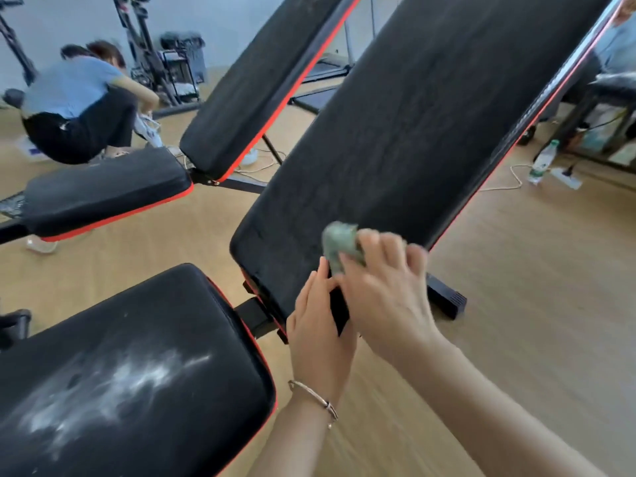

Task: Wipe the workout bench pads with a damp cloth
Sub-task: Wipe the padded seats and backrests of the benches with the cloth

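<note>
Nearest, down and to the left of the left hand (pixel 318 325), lies the black seat pad (pixel 144 366), smeared with white streaks on top. A thin bracelet (pixel 315 395) circles that wrist. The left hand's fingers lie fairly straight, flat against the lower corner of the tilted backrest pad (pixel 413 132), gripping nothing. Touching it on its right, the right hand (pixel 385 294), blurred, has its fingers curled round a bunched grey-green cloth (pixel 339 242), which pokes out above the knuckles and sits against the backrest pad near its bottom edge. Well right of the right hand, a water bottle (pixel 542 161) stands on the wooden floor (pixel 533 287) beside a power strip (pixel 566 177). Far up and left of both hands stands a second bench (pixel 241 98), and beyond it a person (pixel 79 105) crouches
</note>
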